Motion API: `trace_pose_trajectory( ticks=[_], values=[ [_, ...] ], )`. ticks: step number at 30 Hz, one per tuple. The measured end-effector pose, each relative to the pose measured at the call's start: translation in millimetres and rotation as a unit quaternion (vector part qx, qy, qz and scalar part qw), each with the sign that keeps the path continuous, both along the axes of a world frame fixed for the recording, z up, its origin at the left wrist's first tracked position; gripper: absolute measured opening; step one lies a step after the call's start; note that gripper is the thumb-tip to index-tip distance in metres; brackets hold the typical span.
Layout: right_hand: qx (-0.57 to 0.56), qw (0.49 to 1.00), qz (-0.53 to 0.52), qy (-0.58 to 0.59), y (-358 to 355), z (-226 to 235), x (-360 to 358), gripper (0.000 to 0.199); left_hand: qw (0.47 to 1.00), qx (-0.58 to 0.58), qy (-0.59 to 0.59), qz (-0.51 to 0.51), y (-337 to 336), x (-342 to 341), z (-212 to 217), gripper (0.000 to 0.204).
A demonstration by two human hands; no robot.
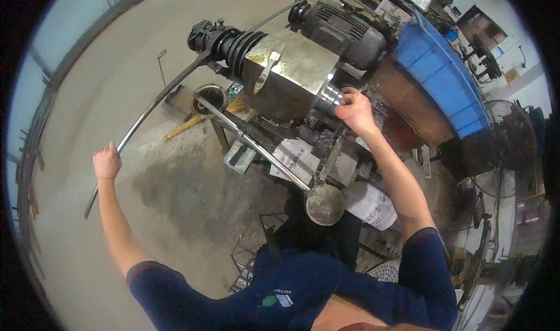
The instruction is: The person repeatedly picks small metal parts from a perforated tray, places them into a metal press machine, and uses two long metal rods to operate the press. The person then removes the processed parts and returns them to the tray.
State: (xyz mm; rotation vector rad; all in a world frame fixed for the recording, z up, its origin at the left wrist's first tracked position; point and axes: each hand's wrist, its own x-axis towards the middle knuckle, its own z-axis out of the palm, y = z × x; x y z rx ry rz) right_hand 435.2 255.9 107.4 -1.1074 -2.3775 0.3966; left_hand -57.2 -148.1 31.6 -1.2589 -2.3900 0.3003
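A long bent metal rod (153,105) runs from the left end of a grimy lathe-like machine (286,74) down toward the floor. My left hand (107,161) is shut around the rod near its lower end, arm stretched out to the left. My right hand (353,108) reaches to the shiny metal chuck (329,97) on the machine's right side, fingers on its edge. Whether the fingers grip the chuck firmly I cannot tell.
A grey electric motor (344,30) sits behind the machine, next to a blue bin (443,77). A straight steel lever with a round end (324,202) crosses in front of me. A dark stained patch (175,191) marks the concrete floor. A fan (496,173) stands at right.
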Motion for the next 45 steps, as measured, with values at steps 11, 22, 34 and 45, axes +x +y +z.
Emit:
trace_pose_trajectory(
  ticks=[11,22,34,45],
  values=[
    [0.063,0.989,0.014,0.133,-76.0,32.1,125.1,0.03,0.888,0.442,-0.102,-0.069,63.4,101.7,-21.1,0.023],
    [-0.048,0.957,-0.286,0.031,-178.1,-25.5,376.3,0.026,0.938,-0.207,-0.195,-0.195,192.4,203.7,-170.0,0.041],
    [-0.078,0.808,-0.49,-0.317,-135.9,-87.5,545.2,0.052,0.837,0.069,-0.543,-0.006,166.2,176.1,-107.3,0.035],
    [-0.072,0.795,-0.53,-0.285,-203.1,-108.7,518.0,0.028,0.641,0.283,-0.713,0.038,216.5,216.3,-40.3,0.045]
  ],
)
